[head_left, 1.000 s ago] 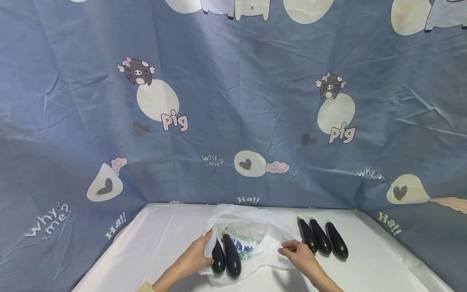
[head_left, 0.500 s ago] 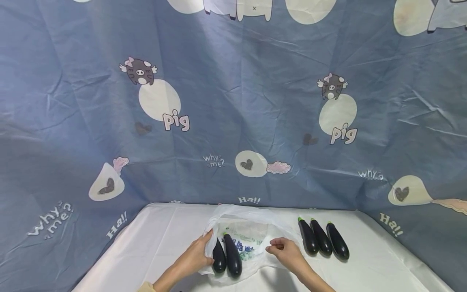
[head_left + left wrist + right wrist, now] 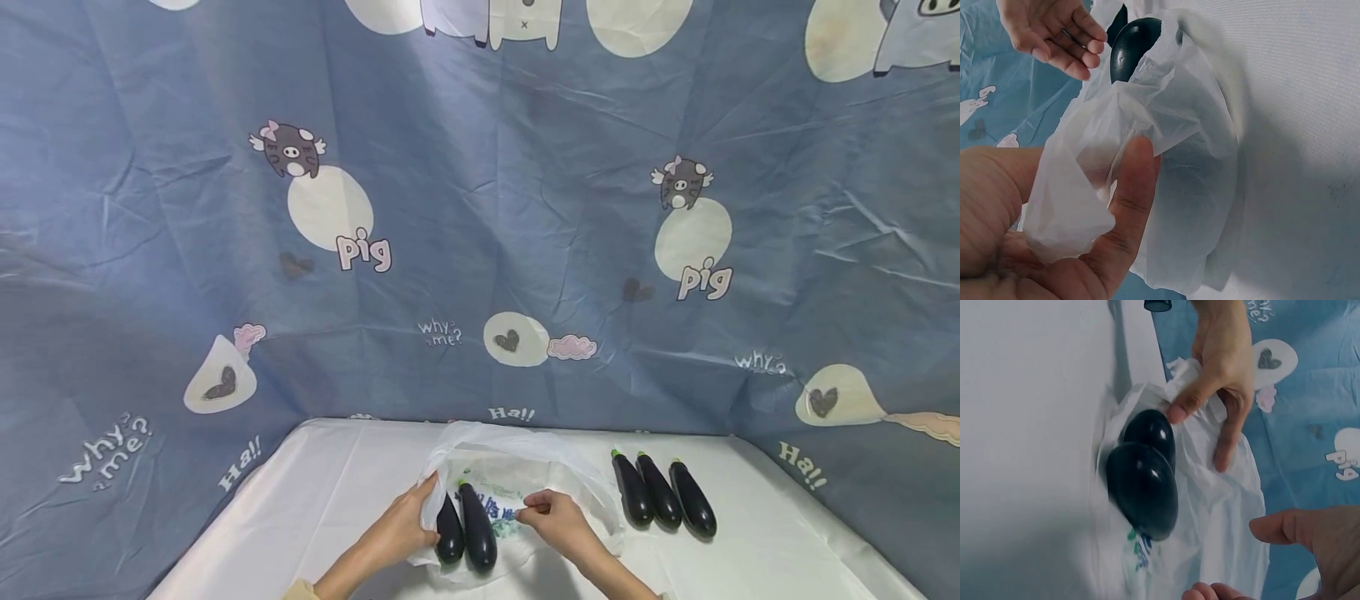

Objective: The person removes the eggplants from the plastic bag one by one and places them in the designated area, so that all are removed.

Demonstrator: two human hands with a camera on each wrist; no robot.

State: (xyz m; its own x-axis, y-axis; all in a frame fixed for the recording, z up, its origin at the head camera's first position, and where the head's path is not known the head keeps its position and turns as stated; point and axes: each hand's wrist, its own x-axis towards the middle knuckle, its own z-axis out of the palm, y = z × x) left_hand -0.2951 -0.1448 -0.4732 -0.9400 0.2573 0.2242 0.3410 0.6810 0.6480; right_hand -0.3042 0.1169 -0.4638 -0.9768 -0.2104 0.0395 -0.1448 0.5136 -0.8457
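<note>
We see two dark eggplants (image 3: 467,527) lying side by side in a white plastic bag (image 3: 517,475) on the white table (image 3: 330,500), long axes running away from us, green stems at the far end. Our left hand (image 3: 405,525) grips the bag's left edge, thumb and fingers curled round bunched plastic. Our right hand (image 3: 558,521) pinches the film by the bag's printed middle. The plastic veils the eggplants' near ends. Three more eggplants (image 3: 663,498) lie well to the right.

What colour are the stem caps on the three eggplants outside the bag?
Green caps on the three eggplants, glossy dark purple-black bodies; clearest in the head view.
</note>
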